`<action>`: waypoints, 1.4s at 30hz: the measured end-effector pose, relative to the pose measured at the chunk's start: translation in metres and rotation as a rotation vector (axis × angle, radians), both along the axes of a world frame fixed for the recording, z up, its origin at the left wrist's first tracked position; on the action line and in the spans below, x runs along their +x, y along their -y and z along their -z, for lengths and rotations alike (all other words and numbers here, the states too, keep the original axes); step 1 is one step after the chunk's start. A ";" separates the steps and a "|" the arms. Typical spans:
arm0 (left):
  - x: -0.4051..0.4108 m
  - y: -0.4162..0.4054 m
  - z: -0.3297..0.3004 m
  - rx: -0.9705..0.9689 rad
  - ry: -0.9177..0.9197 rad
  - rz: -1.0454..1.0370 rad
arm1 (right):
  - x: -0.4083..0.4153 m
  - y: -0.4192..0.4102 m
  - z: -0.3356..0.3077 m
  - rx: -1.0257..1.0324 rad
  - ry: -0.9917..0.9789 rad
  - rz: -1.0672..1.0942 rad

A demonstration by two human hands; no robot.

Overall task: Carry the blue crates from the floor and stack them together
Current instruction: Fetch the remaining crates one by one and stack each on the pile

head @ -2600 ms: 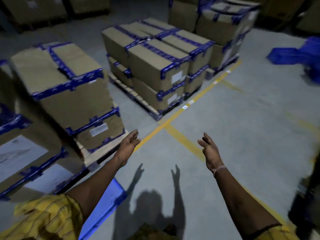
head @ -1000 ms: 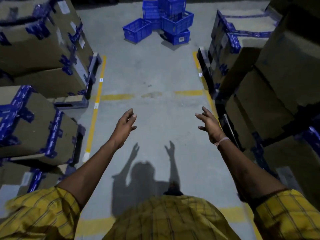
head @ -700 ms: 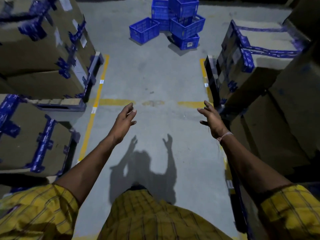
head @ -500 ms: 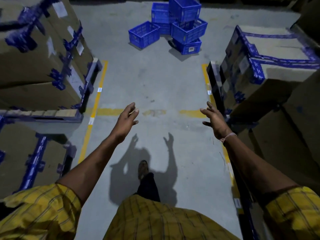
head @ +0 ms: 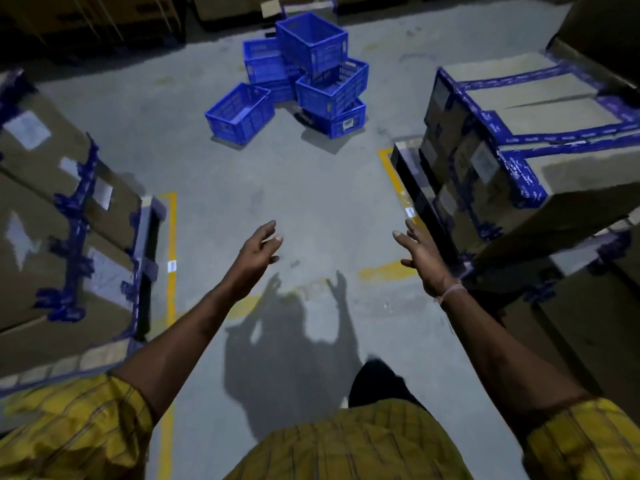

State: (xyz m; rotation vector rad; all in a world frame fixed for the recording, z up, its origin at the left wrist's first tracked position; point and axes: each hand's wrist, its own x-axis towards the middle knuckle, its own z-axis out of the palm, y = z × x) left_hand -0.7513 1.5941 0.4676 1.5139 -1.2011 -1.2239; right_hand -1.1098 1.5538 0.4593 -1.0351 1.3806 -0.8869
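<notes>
Five blue crates (head: pixel 298 77), slatted and open-topped, sit heaped on the floor (head: pixel 311 188), some tilted, one apart at the heap's left.

Blue crates (head: pixel 294 81) on grey floor (head: pixel 311 202) with yellow lines (head: pixel 170 237). Brown boxes (head: pixel 519 140) with blue tape (head: pixel 519 136) and white labels (head: pixel 26 128). Yellow checked shirt (head: pixel 346 445).

Both bare arms reach forward from yellow checked sleeves (head: pixel 69 431), the left hand (head: pixel 256 256) and the right hand (head: pixel 420 258) held apart at about the same height, fingers loosely spread and empty, a thin band (head: pixel 450 292) round the right wrist.
</notes>
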 end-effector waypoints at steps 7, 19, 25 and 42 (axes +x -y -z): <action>0.006 0.182 0.021 -0.019 0.008 0.003 | 0.017 0.186 0.009 -0.013 -0.033 -0.019; 0.039 0.450 0.006 -0.029 -0.068 -0.196 | 0.052 0.513 -0.014 0.004 -0.082 -0.112; 0.081 0.579 0.014 -0.017 -0.097 -0.234 | 0.102 0.655 -0.008 0.013 -0.091 -0.110; 0.243 1.012 -0.004 -0.025 -0.034 -0.037 | 0.265 1.021 -0.015 -0.012 -0.151 0.049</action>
